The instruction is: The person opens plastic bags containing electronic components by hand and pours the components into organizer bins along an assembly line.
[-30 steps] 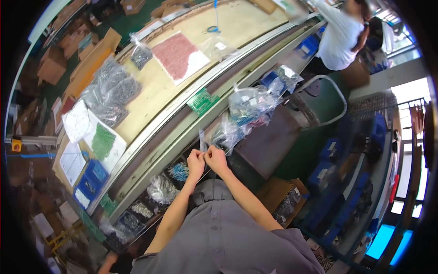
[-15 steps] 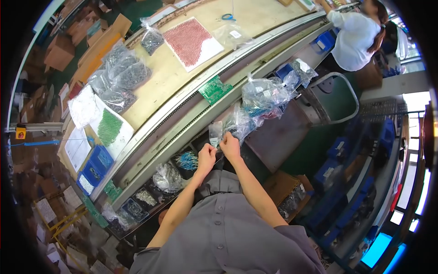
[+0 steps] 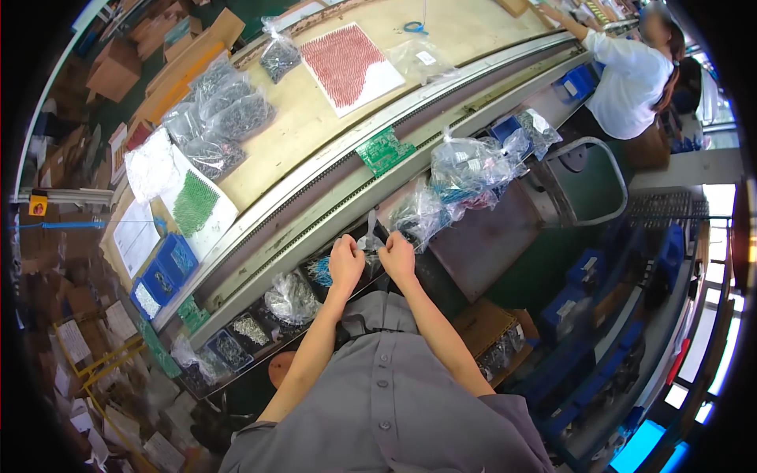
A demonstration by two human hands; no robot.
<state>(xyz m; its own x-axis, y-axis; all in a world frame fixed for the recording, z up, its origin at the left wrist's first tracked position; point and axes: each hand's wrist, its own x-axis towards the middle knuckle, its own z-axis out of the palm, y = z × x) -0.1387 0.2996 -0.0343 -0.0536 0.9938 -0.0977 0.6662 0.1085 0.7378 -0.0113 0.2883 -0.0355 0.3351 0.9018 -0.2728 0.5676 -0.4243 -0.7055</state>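
Observation:
My left hand and my right hand are close together in front of my waist, fingers closed. Between them they pinch a small clear plastic bag, with a crumpled strip of it standing up; its contents cannot be made out. Just left of my left hand are blue parts with thin wire leads, partly hidden by the hand. Beyond my right hand lies a clear bag of dark parts. A green circuit board rests on the conveyor rails ahead.
Large clear bags lie along the bench to the right, near a metal-framed chair. Another bag and small bins are at left. Across the conveyor are a sheet with red parts and blue bins. A person in white works far right.
My hands have moved slightly apart, and a crumpled strip of clear plastic now shows between them. The whole view has shifted a little, with the bench scene farther right.

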